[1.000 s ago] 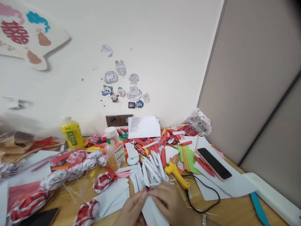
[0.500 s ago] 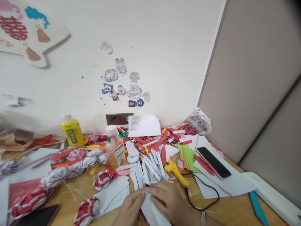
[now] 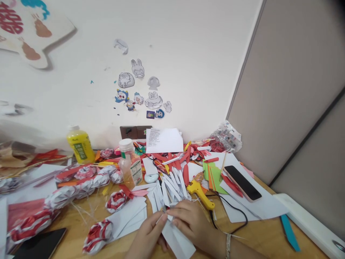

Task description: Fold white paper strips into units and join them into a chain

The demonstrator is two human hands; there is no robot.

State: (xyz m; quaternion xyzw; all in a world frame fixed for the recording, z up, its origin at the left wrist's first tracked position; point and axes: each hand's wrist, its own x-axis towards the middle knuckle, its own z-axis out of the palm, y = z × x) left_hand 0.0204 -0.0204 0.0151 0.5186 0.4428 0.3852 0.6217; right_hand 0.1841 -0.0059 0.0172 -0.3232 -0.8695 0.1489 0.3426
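A folded strip of white paper (image 3: 179, 241) is held between my two hands low in the head view. My left hand (image 3: 147, 230) pinches its left edge near the upper end, thumb on top and some fingertips beneath. Closed over the same end from the right is my right hand (image 3: 194, 223), a bracelet at its wrist. The fingertips of both hands nearly meet and hide that end of the strip. Just beyond them lies a pile of folded white paper strips (image 3: 172, 187). A yellow glue gun (image 3: 201, 194) rests to the right of my right hand.
Red-and-white paper rosettes (image 3: 97, 235) and white sheets (image 3: 129, 219) lie to the left. A clear jar (image 3: 130, 167) and a yellow drink bottle (image 3: 81, 145) stand behind. On the right are a phone (image 3: 242, 182), a black cord (image 3: 244, 212) and green paper squares (image 3: 211, 174).
The view has shifted slightly, so the scene sits a little higher and further left. Both hands stay on the white strip, and more of its lower end shows.
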